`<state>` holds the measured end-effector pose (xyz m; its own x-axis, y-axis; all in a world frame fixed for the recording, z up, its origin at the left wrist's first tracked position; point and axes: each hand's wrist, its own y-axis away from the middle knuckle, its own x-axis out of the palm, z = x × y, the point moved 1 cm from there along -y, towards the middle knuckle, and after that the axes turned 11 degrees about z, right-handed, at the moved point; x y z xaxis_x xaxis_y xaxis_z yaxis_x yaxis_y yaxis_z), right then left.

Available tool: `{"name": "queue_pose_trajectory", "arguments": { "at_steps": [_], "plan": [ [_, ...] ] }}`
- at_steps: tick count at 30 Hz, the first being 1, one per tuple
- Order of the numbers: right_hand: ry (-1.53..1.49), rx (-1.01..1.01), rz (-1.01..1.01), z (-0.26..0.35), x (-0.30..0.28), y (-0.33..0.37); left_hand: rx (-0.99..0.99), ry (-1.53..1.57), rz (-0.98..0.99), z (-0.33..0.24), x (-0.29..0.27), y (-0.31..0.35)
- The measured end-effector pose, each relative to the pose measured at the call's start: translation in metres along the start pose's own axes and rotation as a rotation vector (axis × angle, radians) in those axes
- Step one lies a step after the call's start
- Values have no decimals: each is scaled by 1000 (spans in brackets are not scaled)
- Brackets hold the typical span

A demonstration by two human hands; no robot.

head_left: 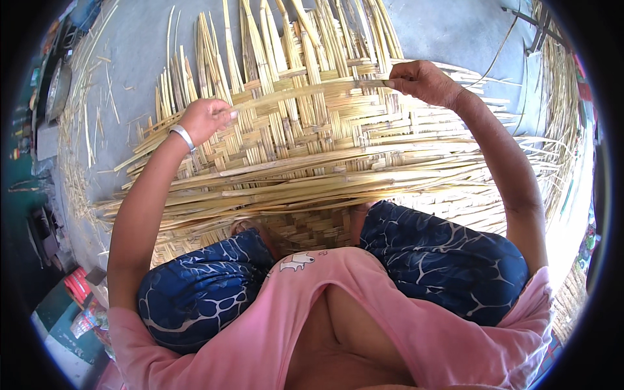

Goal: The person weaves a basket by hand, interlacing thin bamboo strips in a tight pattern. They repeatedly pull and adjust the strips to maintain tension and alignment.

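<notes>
A long, flat split-cane strip (299, 94) bows slightly between my two hands, lying across the woven cane mat (318, 136). At its left end, my left hand (207, 120), with a silver bangle at the wrist, is closed in a pinch. My right hand (424, 82) grips the darker right end between thumb and fingers, a little farther from me. Upright cane ends (260, 52) fan out from the mat's far side, several of them passing over and under the crosswise strips.
A bundle of loose cane strips (292, 188) lies across the mat near my knees. My bare feet (250, 227) rest on the mat's near part. Scattered cane bits (97, 130) lie on the grey floor (140, 58) at left. More cane (562, 97) is heaped at far right, near a dark metal frame (541, 29).
</notes>
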<state>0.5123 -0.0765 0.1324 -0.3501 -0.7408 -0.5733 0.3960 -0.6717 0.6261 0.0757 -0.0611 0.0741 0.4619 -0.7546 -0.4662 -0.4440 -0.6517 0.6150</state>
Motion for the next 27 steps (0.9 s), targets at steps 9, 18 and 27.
{"name": "queue_pose_trajectory", "arguments": {
  "at_steps": [9,18,27],
  "plan": [
    [387,-170,-293,11,6,-13,-92,-192,-209,15,-31,-31],
    [424,151,-356,-23,-29,15,-287,-402,-261,76,-43,0],
    [880,-237,-625,74,-32,67,-274,-444,-616,201,-83,39]
  ]
}}
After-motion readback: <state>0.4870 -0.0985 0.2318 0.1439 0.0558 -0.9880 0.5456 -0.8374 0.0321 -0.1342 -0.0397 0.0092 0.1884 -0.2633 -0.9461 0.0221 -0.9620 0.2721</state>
